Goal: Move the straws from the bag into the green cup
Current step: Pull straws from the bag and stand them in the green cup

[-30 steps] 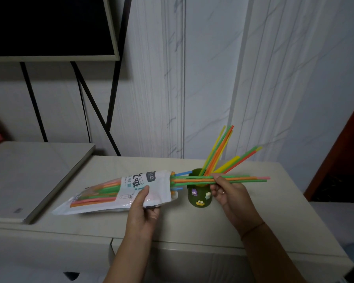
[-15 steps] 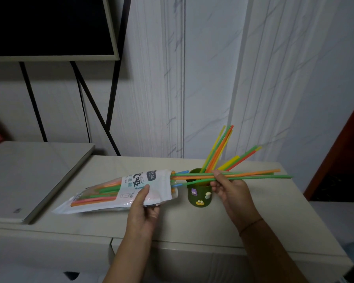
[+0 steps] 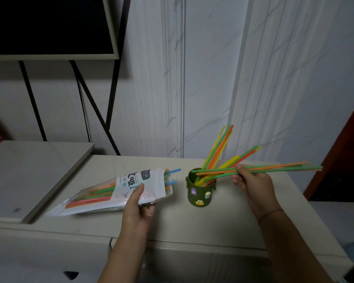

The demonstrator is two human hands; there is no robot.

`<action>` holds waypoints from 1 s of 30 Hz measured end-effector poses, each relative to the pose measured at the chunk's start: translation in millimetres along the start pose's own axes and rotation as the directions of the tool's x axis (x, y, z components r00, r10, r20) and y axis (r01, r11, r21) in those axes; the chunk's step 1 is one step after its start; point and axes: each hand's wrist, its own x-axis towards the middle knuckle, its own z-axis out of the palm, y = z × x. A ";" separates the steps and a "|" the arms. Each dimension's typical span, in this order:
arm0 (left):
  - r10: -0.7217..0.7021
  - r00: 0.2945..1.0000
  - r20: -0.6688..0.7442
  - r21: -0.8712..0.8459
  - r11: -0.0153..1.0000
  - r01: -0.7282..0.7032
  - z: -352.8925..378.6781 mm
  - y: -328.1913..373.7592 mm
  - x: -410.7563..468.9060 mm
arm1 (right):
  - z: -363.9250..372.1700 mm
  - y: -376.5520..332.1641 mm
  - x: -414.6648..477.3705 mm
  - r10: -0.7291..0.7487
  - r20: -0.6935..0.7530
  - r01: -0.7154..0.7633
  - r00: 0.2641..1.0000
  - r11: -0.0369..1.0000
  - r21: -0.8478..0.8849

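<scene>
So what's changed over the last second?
The right hand drew its bundle of green and orange straws rightward, clear of the straw bag; their left ends now lie over the green cup. The left hand holds the bag as before; cup unmoved.

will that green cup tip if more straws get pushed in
Probably tippy: the green cup is short, while the straws standing in it are far longer and all lean right. It likely weighs little, so a nudge from the bundle in the right hand might slide or topple it.
</scene>
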 end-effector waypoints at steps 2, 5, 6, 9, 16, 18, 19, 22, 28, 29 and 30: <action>-0.008 1.000 0.006 0.003 1.000 0.008 0.1 -2.1 -1.1 | 2.1 1.9 3.3 -0.027 0.006 0.027 1.000 0.997 -0.070; -0.016 1.000 0.013 0.012 1.000 0.016 1.7 -5.1 -3.0 | 8.0 7.7 7.2 -0.037 0.042 0.044 0.998 0.986 -0.161; -0.020 1.000 0.013 0.011 1.000 0.020 2.2 -6.0 -3.7 | 10.4 10.3 8.3 -0.032 0.057 0.042 0.998 0.981 -0.191; -0.034 0.999 -0.006 0.006 0.999 0.034 2.7 -8.3 -5.5 | 18.1 19.4 13.0 -0.007 0.095 0.035 0.995 0.954 -0.296; -0.047 0.999 -0.013 0.013 0.999 0.047 2.5 -12.4 -7.3 | 27.3 30.3 20.1 0.048 0.194 0.054 0.980 0.871 -0.489; -0.056 0.998 -0.018 0.010 0.998 0.056 2.4 -12.8 -7.4 | 27.1 30.8 19.2 0.058 0.207 0.044 0.977 0.889 -0.455; -0.059 0.998 -0.022 0.008 0.998 0.059 2.3 -12.8 -7.7 | 26.2 30.8 18.6 0.052 0.205 0.039 0.977 0.909 -0.414; -0.063 0.998 -0.024 -0.009 0.998 0.063 2.3 -12.6 -8.0 | 21.5 31.0 18.3 -0.008 0.143 0.055 0.990 0.942 -0.331; -0.068 0.997 -0.025 -0.001 0.998 0.068 4.1 -15.5 -9.7 | 19.0 35.3 22.9 -0.046 0.039 0.057 0.998 0.938 -0.343; -0.072 0.997 -0.022 0.000 0.997 0.072 4.9 -16.1 -10.4 | 19.8 36.0 23.1 -0.042 0.047 0.056 0.998 0.934 -0.354; -0.077 0.997 -0.021 0.000 0.997 0.077 5.5 -16.9 -10.9 | 20.4 36.8 23.3 -0.038 0.058 0.056 0.998 0.929 -0.366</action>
